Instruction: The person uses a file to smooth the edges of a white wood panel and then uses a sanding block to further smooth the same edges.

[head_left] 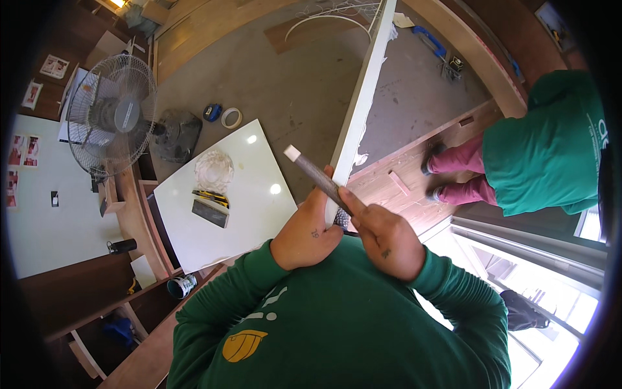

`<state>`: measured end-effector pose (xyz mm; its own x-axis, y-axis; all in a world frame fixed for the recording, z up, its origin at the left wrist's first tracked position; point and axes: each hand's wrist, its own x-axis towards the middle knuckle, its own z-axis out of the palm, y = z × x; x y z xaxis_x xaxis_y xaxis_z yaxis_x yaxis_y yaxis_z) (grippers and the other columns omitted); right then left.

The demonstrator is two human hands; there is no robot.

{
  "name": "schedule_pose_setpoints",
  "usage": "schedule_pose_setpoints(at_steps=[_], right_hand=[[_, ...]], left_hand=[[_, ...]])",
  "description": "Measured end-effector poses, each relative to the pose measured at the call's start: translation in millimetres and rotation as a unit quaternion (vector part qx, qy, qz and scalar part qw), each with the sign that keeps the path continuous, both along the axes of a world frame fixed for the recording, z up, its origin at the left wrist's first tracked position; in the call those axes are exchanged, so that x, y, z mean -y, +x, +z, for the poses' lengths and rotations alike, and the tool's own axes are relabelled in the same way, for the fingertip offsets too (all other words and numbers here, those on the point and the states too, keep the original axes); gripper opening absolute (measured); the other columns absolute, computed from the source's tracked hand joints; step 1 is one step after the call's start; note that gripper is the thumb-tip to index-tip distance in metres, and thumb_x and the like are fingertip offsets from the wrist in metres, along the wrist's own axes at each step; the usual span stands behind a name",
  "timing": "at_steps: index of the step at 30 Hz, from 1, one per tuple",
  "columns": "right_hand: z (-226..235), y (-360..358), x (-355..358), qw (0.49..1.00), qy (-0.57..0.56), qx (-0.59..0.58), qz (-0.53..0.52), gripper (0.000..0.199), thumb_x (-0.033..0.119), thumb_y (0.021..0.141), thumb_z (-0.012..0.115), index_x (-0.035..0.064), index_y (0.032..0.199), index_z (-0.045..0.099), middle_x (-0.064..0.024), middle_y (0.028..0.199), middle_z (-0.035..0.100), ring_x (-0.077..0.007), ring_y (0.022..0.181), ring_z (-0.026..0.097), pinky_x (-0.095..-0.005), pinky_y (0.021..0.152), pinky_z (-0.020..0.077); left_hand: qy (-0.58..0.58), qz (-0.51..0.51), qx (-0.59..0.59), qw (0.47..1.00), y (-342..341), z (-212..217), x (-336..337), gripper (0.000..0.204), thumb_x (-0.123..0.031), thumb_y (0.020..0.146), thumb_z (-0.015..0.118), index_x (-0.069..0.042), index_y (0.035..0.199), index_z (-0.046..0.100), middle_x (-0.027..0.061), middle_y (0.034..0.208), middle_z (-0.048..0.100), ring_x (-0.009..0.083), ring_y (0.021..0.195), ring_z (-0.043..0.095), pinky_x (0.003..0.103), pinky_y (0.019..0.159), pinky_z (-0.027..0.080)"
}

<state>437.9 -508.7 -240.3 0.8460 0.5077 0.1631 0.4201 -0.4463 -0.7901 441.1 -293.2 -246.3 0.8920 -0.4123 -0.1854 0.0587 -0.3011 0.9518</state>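
Note:
My right hand (387, 241) is closed round a narrow dark grey stick (317, 172) with a pale, bare end, perhaps sandpaper wrapped on wood. The stick slants across the near end of a long white panel (360, 104), seen along its narrow edge. Fingers of my left hand (304, 228) wrap that panel's near end, just left of the stick. White, ragged filler-like residue clings along the panel's right side. On a white board (256, 194) to the left lie a mound of whitish paste (214, 170), a yellow and black cutter (211, 197) and a dark grey block (210, 213).
A wire-caged fan (113, 115) stands at the left. Beyond the white board are a tape roll (231, 117) and a blue tape measure (212, 112). A blue-handled clamp (429, 40) lies far right. Another person in green (544, 149) stands at the right.

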Motion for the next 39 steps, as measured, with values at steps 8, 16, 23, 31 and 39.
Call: schedule_pose_setpoints(at_steps=[8, 16, 23, 31, 39], right_hand=[[-13, 96, 10, 0.99, 0.013, 0.049, -0.132, 0.059, -0.001, 0.096, 0.058, 0.0094, 0.154, 0.053, -0.0269, 0.086, 0.066, -0.0384, 0.072, 0.065, -0.0447, 0.067, 0.0532], [-17, 21, -3, 0.998, -0.009, 0.057, -0.036, 0.066, 0.002, 0.097, 0.059, 0.0169, 0.16, 0.045, -0.0188, 0.077, 0.06, -0.0347, 0.065, 0.063, -0.0459, 0.064, 0.0536], [-2, 134, 13, 0.959, 0.178, -0.185, -0.124, 0.049, 0.02, 0.109, 0.051, 0.0144, 0.158, 0.046, -0.0146, 0.077, 0.061, -0.0206, 0.054, 0.06, -0.0367, 0.051, 0.0489], [9, 70, 45, 0.692, 0.521, -0.498, 0.026, 0.057, 0.034, 0.113, 0.046, 0.0119, 0.163, 0.029, -0.0028, 0.07, 0.047, -0.0115, 0.041, 0.047, -0.0246, 0.036, 0.0426], [15, 44, 35, 0.857, 0.328, -0.384, -0.101, 0.053, 0.022, 0.114, 0.042, 0.0012, 0.162, 0.033, -0.0038, 0.071, 0.052, -0.0132, 0.052, 0.052, -0.0266, 0.048, 0.0441]], left_hand=[[-0.009, 0.014, -0.024, 1.0, 7, 3, -7, 0.092, 0.005, 0.078, 0.05, 0.009, 0.163, 0.014, 0.0336, 0.161, 0.034, 0.0398, 0.154, 0.033, 0.041, 0.125, 0.027], [-0.017, 0.014, -0.014, 1.0, 5, 5, -12, 0.092, 0.006, 0.077, 0.048, 0.005, 0.164, 0.017, 0.0281, 0.155, 0.042, 0.0364, 0.149, 0.04, 0.039, 0.124, 0.027], [0.0, 0.027, -0.014, 1.0, 6, 10, -19, 0.092, 0.002, 0.08, 0.055, 0.002, 0.164, 0.019, 0.0255, 0.153, 0.05, 0.0337, 0.144, 0.049, 0.038, 0.119, 0.036], [-0.017, 0.074, 0.057, 0.995, -16, -5, -15, 0.083, -0.004, 0.085, 0.063, 0.004, 0.161, 0.032, 0.026, 0.15, 0.055, 0.0303, 0.137, 0.058, 0.037, 0.115, 0.042], [0.039, 0.103, 0.165, 0.98, -17, -18, -18, 0.076, -0.004, 0.086, 0.064, 0.008, 0.157, 0.037, 0.03, 0.14, 0.061, 0.0349, 0.127, 0.066, 0.039, 0.107, 0.05]])
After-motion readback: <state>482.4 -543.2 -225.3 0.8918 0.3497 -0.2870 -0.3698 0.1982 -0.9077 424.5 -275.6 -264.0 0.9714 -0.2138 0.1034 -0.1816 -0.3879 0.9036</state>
